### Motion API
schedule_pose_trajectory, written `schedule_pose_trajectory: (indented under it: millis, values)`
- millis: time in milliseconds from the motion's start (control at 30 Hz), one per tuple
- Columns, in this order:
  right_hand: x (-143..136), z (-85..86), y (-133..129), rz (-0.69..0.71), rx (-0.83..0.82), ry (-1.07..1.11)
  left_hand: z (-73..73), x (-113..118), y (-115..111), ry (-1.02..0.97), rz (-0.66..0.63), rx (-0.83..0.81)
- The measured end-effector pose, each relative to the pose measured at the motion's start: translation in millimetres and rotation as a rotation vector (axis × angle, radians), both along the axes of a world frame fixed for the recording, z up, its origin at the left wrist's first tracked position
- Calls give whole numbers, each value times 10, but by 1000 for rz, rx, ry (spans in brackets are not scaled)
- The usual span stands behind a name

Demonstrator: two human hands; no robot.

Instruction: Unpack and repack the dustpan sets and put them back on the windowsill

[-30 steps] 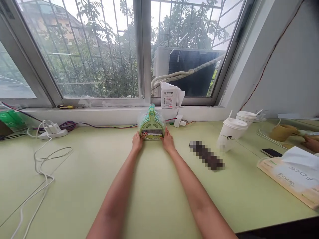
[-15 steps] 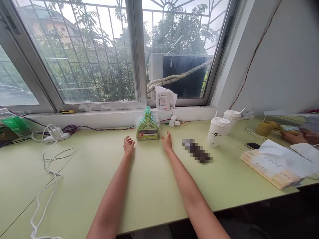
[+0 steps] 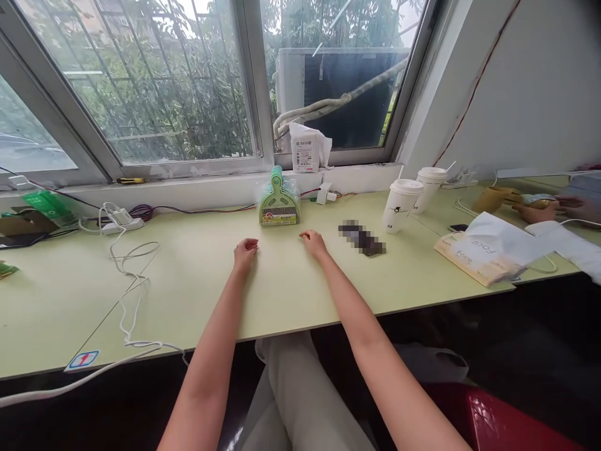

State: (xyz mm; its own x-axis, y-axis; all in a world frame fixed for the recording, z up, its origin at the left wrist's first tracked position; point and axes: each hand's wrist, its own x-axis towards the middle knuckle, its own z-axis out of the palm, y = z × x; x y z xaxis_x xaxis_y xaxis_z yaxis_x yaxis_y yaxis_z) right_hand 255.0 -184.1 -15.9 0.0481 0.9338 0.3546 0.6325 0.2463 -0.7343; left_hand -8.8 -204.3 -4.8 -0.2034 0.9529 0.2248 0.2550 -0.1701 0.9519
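The left hand [image 3: 245,253] and right hand [image 3: 313,243] have let go of the green dustpan stack [image 3: 280,207], fingers loosely curled around nothing visible; it stands unheld on the table's [image 3: 197,282] far side.

Green dustpans [image 3: 278,203] against the windowsill [image 3: 188,193]

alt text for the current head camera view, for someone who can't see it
Two bare hands, left and right, rest apart and empty on a pale green desk. Beyond them, a stack of green dustpans stands near a barred window; two white lidded cups with straws and a tissue pack are to the right.
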Motion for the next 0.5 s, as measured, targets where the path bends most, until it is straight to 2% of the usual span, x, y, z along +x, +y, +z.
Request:
schedule_pose_trajectory:
  millis: [200,333,500]
  values:
    - [24,-3,158,-78,17,43,24,25,16,11,-30,25]
    - [-8,20,404,-162,54,102,53,13,104,-44,-14,36]
    - [-173,45,745,-177,160,108,81,-28,156,-8,40,67]
